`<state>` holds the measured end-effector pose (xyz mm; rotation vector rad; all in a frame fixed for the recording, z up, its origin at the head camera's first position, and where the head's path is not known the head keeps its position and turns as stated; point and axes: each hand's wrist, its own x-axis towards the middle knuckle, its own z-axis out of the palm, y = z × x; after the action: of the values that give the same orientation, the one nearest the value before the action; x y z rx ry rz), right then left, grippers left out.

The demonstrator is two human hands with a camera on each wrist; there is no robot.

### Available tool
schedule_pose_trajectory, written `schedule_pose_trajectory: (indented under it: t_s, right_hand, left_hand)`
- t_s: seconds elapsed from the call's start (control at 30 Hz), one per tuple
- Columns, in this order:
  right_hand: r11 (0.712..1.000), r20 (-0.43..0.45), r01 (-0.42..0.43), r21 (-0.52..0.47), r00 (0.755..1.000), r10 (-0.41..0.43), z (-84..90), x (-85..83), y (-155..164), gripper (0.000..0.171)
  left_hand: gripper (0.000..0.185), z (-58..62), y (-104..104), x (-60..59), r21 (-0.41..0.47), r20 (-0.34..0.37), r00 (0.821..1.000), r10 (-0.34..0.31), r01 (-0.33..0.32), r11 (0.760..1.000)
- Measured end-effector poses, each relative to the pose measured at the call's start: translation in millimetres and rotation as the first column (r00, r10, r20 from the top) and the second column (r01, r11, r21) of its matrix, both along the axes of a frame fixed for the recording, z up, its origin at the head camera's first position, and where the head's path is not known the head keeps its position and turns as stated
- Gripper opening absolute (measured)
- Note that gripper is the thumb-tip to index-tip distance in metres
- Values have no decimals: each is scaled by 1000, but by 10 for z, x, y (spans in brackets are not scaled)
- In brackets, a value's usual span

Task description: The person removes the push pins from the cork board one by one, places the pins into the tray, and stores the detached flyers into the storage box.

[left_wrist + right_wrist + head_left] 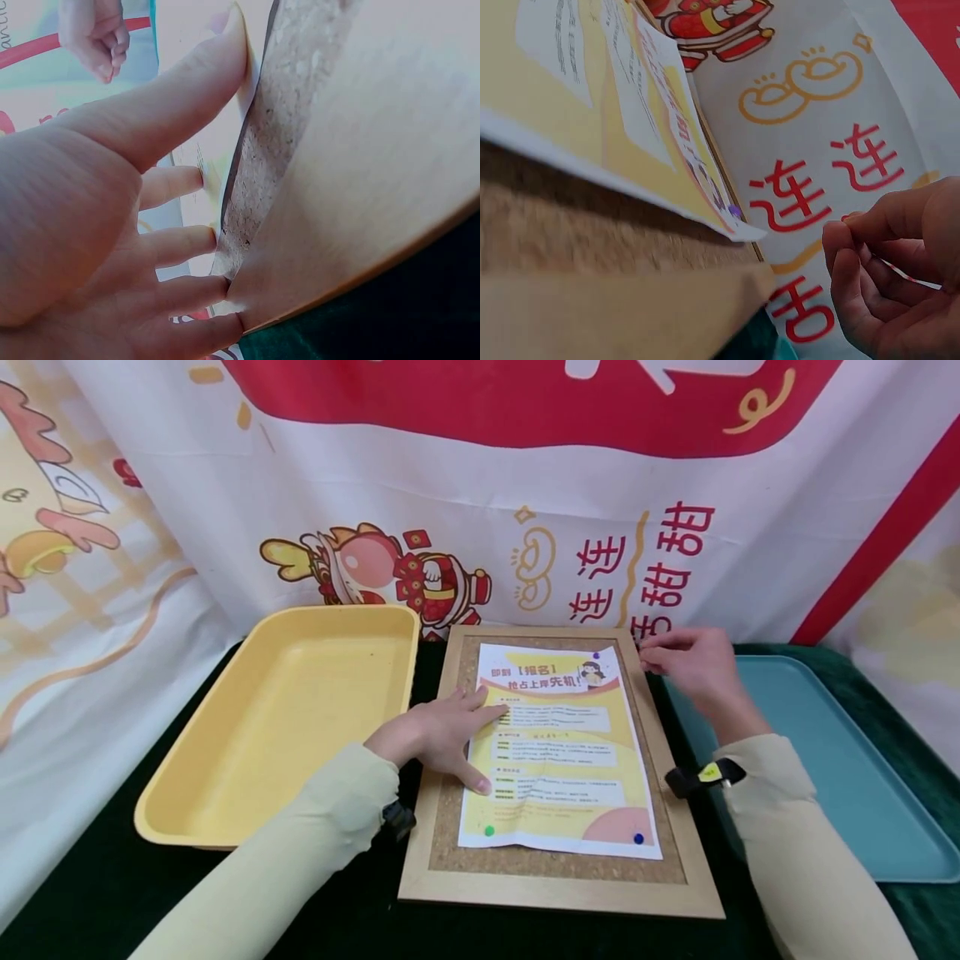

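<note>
Head: left hand point(444, 731), fingers spread, rests on poster point(551, 743) over corkboard point(444, 858). Purple pin point(596, 656), green pin point(489, 831), blue pin point(638, 838) at three corners; none visible top-left, beyond those fingertips.
Left wrist: thumb and fingers apart.
Right wrist: right hand point(900, 262) pinches red bit point(846, 217), mostly hidden, probably a pin; poster left of fingertips.
Reads as pinning step; next calls for red bit at bare corner, left fingers holding paper flat.

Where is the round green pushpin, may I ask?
In the head view, the green pushpin sits bottom left on the yellow paper poster, below the left hand.
</note>
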<state>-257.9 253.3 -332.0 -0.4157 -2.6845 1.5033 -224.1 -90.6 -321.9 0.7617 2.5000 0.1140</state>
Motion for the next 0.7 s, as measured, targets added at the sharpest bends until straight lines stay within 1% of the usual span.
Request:
schedule_pose_trajectory:
  t_s: [0.23,0.4,0.5,0.7]
  right_hand:
    - [998,19,36,52,999,-37,6,90,230,42]
    - [997,37,50,67,998,-52,5,96,356,43]
    - [996,57,49,81,997,-54,-37,82,419,43]
    - [994,125,46,101,991,-58,-161,58,534,44]
  left_hand:
    - [111,13,9,3,15,5,1000,3,-3,1000]
    - [111,13,12,2,16,6,1000,4,-4,1000]
    - [112,6,4,-3,15,4,1000,4,-4,1000]
    - [111,3,-19,4,24,8,1000,5,-5,1000]
